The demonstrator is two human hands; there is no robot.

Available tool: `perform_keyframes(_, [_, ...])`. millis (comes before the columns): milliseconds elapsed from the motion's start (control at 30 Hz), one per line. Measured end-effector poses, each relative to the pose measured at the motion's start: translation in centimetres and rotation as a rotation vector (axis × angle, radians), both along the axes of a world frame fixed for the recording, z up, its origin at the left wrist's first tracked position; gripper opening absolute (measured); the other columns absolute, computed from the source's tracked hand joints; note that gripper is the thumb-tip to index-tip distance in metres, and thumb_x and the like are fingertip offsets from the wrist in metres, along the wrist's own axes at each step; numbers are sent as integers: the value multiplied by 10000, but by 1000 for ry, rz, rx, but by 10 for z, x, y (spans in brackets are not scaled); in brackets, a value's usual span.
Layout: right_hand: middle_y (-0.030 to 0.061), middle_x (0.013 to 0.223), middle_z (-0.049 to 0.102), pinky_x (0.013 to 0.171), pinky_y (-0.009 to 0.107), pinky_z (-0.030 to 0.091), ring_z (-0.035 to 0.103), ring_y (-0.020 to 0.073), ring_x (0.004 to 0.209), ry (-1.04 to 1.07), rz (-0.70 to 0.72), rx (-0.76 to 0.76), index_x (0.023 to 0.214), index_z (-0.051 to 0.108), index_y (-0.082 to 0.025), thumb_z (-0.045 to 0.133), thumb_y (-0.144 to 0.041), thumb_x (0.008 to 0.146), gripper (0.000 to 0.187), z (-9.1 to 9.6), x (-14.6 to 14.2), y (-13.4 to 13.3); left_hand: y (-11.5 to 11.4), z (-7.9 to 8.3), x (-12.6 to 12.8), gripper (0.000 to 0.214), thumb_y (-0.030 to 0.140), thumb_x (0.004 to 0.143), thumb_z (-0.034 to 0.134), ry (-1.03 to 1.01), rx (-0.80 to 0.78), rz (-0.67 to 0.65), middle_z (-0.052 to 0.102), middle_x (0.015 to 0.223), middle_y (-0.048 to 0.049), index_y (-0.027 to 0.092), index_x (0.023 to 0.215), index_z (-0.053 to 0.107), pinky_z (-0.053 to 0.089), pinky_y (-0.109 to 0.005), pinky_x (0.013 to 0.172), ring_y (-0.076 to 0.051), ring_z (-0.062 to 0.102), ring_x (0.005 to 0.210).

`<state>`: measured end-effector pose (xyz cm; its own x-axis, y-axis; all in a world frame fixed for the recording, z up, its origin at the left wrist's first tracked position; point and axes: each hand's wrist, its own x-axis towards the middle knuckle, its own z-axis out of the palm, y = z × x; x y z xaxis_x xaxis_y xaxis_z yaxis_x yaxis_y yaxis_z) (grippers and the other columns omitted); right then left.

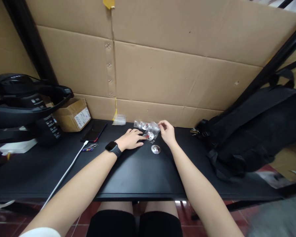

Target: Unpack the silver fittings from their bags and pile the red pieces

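Two hands share the bags: the left hand, fingers flat and gripping nothing, best pins them to the desk while the right hand fingers pinch one bag's edge firmly.

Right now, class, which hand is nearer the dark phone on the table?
Left. The left hand rests on the table to the right of the phone; the right hand is farther right, past the small clear bags, holding one of them.
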<state>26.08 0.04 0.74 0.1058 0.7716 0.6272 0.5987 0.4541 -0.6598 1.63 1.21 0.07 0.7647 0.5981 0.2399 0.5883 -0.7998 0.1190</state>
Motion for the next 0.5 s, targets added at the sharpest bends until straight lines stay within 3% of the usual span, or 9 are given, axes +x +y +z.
perform_keyframes(133, [91, 942, 625, 778, 313, 501, 632, 208, 842, 55, -148, 95, 863, 583, -203, 409, -264, 904, 189, 4, 6, 0, 0, 3, 0, 331, 349, 896, 594, -50, 25, -15, 586, 1366, -62, 345, 1220, 662, 352, -472, 1050, -288, 490, 1282])
perform_keyframes(233, [106, 1001, 607, 762, 316, 514, 641, 208, 833, 134, -186, 136, 888, 571, -201, 405, -293, 917, 193, 8, 9, -2, -6, 13, 3, 427, 274, 895, 577, -137, 103, -10, 537, 1420, -82, 298, 1321, 570, 371, -439, 1034, -279, 475, 1301])
perform_keyframes(367, [102, 1027, 598, 681, 299, 518, 620, 183, 742, 214, -81, 70, 937, 543, -202, 427, -359, 912, 197, 11, 2, -6, -17, 27, 7, 591, 215, 866, 599, -248, 238, 17, 450, 1504, -98, 268, 1432, 438, 345, -430, 1055, -289, 402, 1364])
perform_keyframes(500, [85, 975, 606, 683, 294, 515, 612, 182, 745, 216, 30, -35, 948, 524, -210, 441, -405, 905, 216, 10, -12, -11, -24, 32, 11, 467, 200, 904, 560, -214, 292, -22, 502, 1463, -94, 277, 1362, 513, 329, -432, 1027, -287, 448, 1330])
